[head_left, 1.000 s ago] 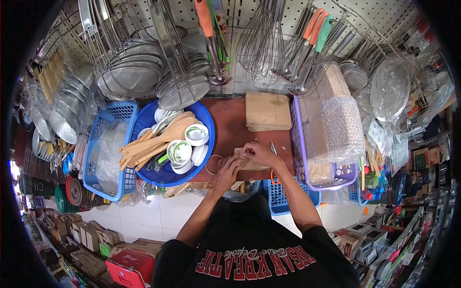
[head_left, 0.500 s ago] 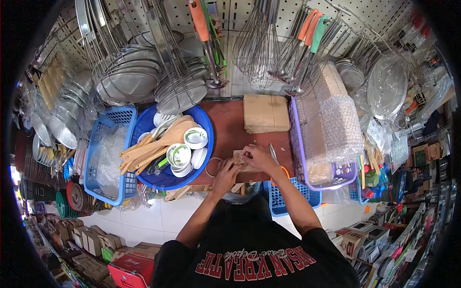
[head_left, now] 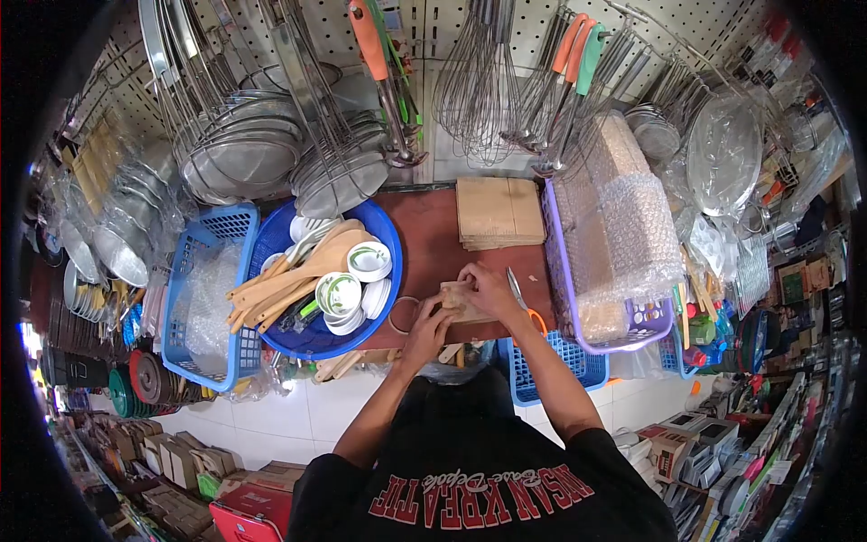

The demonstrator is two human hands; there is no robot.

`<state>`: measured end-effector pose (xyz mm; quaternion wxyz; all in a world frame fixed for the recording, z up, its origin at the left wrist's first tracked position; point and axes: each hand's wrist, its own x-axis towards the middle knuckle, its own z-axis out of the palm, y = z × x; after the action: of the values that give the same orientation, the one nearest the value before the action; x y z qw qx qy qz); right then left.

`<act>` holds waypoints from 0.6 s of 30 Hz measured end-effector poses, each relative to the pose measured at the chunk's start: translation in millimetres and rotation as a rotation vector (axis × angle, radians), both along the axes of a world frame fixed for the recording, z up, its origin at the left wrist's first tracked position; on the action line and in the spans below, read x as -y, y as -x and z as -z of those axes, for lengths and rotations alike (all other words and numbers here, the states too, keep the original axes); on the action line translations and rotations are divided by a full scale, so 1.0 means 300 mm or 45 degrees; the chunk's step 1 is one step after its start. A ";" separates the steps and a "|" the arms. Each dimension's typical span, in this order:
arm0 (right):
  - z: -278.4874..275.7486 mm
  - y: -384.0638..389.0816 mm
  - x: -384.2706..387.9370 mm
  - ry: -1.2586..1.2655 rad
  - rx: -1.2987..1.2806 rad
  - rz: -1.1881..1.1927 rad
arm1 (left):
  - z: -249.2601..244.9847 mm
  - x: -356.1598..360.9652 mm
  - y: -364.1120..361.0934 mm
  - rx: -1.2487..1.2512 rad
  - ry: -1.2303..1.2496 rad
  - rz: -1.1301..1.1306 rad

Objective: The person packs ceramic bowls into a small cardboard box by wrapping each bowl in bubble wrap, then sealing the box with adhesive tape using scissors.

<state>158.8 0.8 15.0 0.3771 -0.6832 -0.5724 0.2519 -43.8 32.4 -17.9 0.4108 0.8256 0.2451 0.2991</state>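
Note:
At the front of the red-brown table, a small piece of brown cardboard (head_left: 470, 312) lies under both my hands. My left hand (head_left: 428, 332) grips its left side with bent fingers. From the right, my right hand (head_left: 489, 293) pinches at its upper edge, fingertips close to the left ones. What exactly is between the fingertips is too small to make out. Left of my left hand lies a roll of tape (head_left: 404, 313). Scissors (head_left: 516, 287) with orange handles rest just right of my right hand.
A blue basin (head_left: 395, 244) of wooden spatulas and small bowls stands left, beside a light blue basket (head_left: 172, 307). Flat cardboard (head_left: 499, 210) is stacked behind my hands. A purple basket (head_left: 560, 271) with bubble-wrapped goods stands right. Strainers and whisks (head_left: 479, 90) hang above.
The view has shifted slightly. My right hand has moved a little up, its fingertips still at the cardboard. My left hand stays at the cardboard's left side.

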 end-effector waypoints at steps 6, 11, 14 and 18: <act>-0.026 0.018 -0.003 0.031 0.147 0.002 | -0.008 0.004 -0.010 0.027 0.076 -0.040; -0.025 0.021 -0.007 0.075 0.042 0.070 | -0.003 0.003 -0.006 0.009 0.014 -0.002; 0.018 0.007 -0.011 0.027 0.044 0.090 | -0.001 0.002 -0.005 0.025 0.066 -0.001; -0.038 0.009 -0.005 0.011 0.184 -0.021 | 0.021 0.001 -0.012 0.050 0.057 -0.032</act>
<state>156.0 2.2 26.4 0.3295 -0.6965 -0.6027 0.2076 -40.1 32.0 -24.2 0.4300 0.8071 0.2542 0.3148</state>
